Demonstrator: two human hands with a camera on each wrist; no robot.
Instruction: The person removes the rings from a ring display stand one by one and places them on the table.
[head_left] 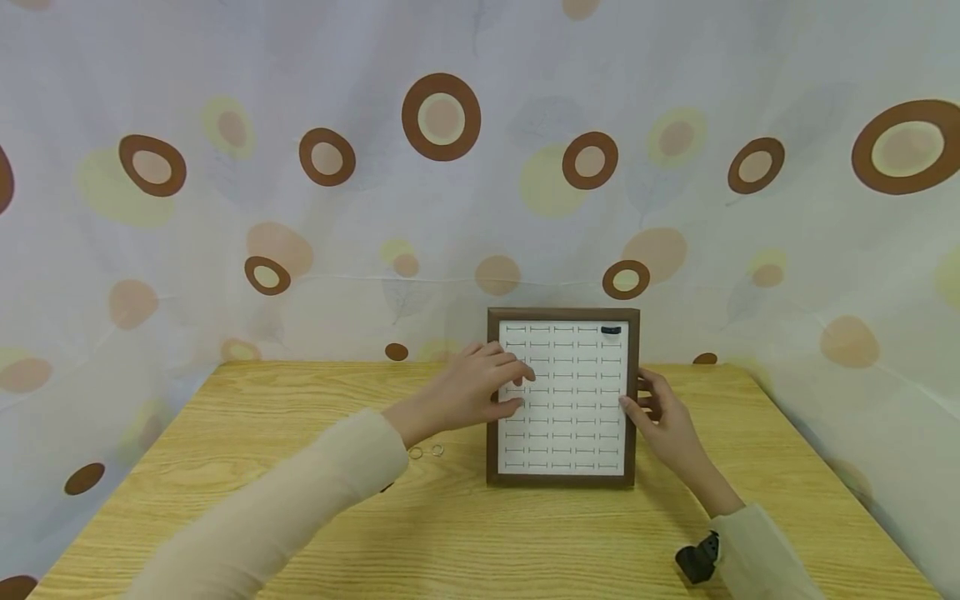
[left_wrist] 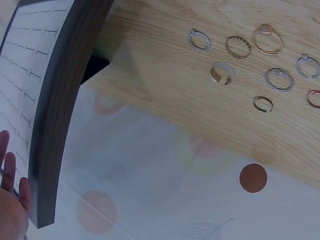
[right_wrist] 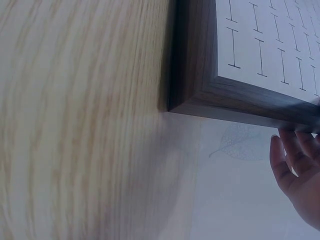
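Observation:
A brown-framed ring display board (head_left: 564, 481) stands upright on the table, its white panel (head_left: 564, 392) lined with rows of short slits. My right hand (head_left: 670, 425) holds the board's right edge, thumb on the front and fingers at the side and behind. Over the panel's left part is my left hand (head_left: 476, 387), thumb and fingers apart, with nothing visible between them. In the left wrist view its fingertips (left_wrist: 9, 165) are by the white panel; whether they touch it I cannot tell. A small dark piece (head_left: 611, 330) sits in the top right slit.
Several loose rings lie on the wooden table left of the board, among them a gold ring (left_wrist: 267, 40), a silver ring (left_wrist: 279, 88) and a red ring (left_wrist: 311, 98). A patterned curtain (head_left: 442, 217) hangs behind the table (head_left: 480, 550). A black device (head_left: 697, 558) is at the right wrist.

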